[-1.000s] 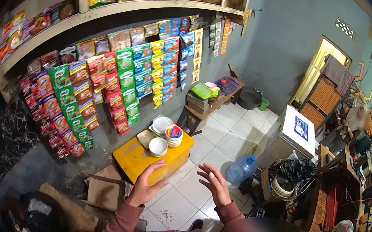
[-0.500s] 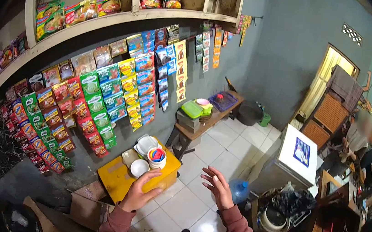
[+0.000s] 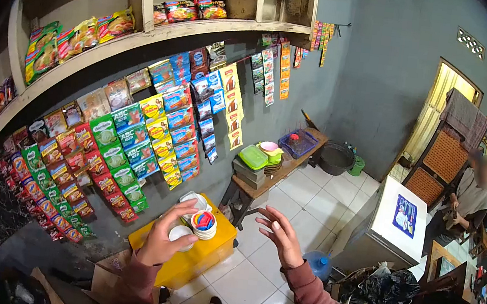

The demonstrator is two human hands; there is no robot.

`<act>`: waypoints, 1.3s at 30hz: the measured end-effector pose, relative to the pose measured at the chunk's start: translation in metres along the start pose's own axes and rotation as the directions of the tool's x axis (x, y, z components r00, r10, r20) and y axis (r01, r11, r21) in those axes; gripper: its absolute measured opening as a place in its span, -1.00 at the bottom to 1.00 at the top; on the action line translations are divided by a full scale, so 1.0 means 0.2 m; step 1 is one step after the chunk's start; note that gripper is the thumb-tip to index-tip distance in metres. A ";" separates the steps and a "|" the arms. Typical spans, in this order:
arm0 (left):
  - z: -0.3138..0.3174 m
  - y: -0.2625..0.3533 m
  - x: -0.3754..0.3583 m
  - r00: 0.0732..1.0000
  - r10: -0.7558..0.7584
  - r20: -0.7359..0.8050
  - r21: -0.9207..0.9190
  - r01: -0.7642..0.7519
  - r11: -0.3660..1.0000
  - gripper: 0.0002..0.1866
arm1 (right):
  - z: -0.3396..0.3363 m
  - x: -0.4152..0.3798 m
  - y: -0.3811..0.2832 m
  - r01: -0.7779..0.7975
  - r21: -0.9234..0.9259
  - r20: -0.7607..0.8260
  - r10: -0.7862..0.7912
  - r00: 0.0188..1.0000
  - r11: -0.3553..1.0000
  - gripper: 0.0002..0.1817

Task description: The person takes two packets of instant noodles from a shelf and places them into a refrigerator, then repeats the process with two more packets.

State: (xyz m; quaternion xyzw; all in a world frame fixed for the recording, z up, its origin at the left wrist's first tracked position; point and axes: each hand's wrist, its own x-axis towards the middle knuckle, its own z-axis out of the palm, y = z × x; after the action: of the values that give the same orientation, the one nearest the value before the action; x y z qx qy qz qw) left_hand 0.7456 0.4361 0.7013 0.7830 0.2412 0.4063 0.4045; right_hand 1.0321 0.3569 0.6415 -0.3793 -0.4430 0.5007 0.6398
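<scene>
My left hand [image 3: 168,235] is raised with its fingers apart and curved, holding nothing. It overlaps the view of a yellow table [image 3: 207,259] with white bowls [image 3: 183,237] and a white tub [image 3: 204,224] of red and blue pieces. On the right, my right hand [image 3: 279,235] is also raised, fingers spread and empty, above the tiled floor. A blue water jug [image 3: 318,264] appears just beyond its wrist.
Sachet strips [image 3: 130,145] hang along the left wall below a shelf [image 3: 130,37] with noodle packets. A wooden bench [image 3: 251,190] holds containers. At right stand a white chest freezer [image 3: 394,229], a black plastic bag [image 3: 387,288] and a seated person [image 3: 472,193].
My left hand has moved left and up, now covering part of the bowls. My right hand has shifted slightly left and down. The camera view has shifted, bringing the person further into view.
</scene>
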 end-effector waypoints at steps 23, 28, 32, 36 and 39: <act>-0.38 -0.01 1.19 0.959 0.245 0.140 0.447 -0.282 0.849 -0.48 | -0.08 1.30 -0.22 0.265 0.043 0.158 -0.269 0.950 0.963 -0.45; -0.42 0.17 1.57 0.866 0.496 0.058 0.675 -0.400 0.620 -0.53 | -0.13 1.61 -0.38 0.383 0.001 0.272 -0.368 0.889 0.924 -0.43; -0.50 0.36 1.95 0.721 0.692 0.031 0.847 -0.386 0.364 -0.60 | -0.15 1.87 -0.53 0.485 0.047 0.329 -0.472 0.818 0.873 -0.45; -0.66 0.46 2.38 0.718 0.696 0.018 0.912 -0.297 0.283 -0.59 | -0.10 2.12 -0.67 0.643 0.011 0.393 -0.595 0.701 0.766 -0.43; -0.82 0.46 2.66 0.851 0.525 -0.005 0.987 -0.081 0.140 -0.52 | -0.06 2.25 -0.77 0.671 -0.063 0.484 -0.565 0.668 0.739 -0.39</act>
State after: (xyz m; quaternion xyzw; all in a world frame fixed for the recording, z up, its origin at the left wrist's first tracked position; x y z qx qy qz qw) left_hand 0.9081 0.8317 1.0690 0.8035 0.3402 0.3711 -0.3177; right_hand 1.1378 0.7625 0.8649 -0.1566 -0.7321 0.2671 0.6067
